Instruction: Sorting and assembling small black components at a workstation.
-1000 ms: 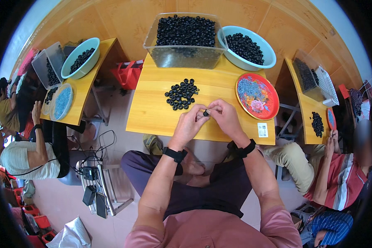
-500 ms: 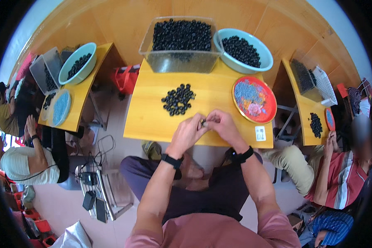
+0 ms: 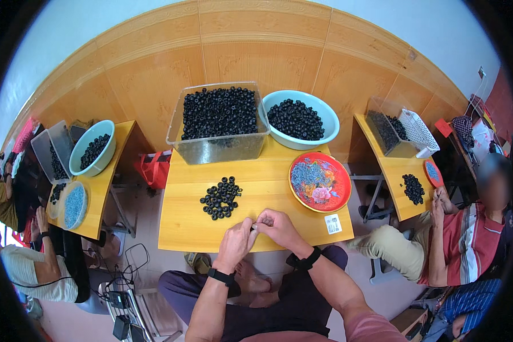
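Observation:
Above the front edge of the yellow table, my left hand (image 3: 237, 239) and my right hand (image 3: 278, 228) meet at the fingertips. My left fingers are pinched on a small dark piece, mostly hidden; it looks like one of the black round parts. The right fingers are closed against it, and whatever they hold is too small to make out. Just beyond my hands lies a loose pile of black ring-shaped parts (image 3: 220, 198). To the right sits a red flowered plate (image 3: 339, 191) with many small grey-blue pieces (image 3: 309, 175) on it.
At the back of the table (image 3: 179, 228) stand a clear plastic bin (image 3: 219, 149) and a light-blue basin (image 3: 329, 117), both full of black parts. A white label (image 3: 333, 223) is at the front right corner. People sit at tables on both sides; cables (image 3: 125, 268) hang at left.
The view has tilted up, so the table and my hands appear lower and more wall shows. My fingertips stay together over the table's front edge, and the dark piece is more covered.

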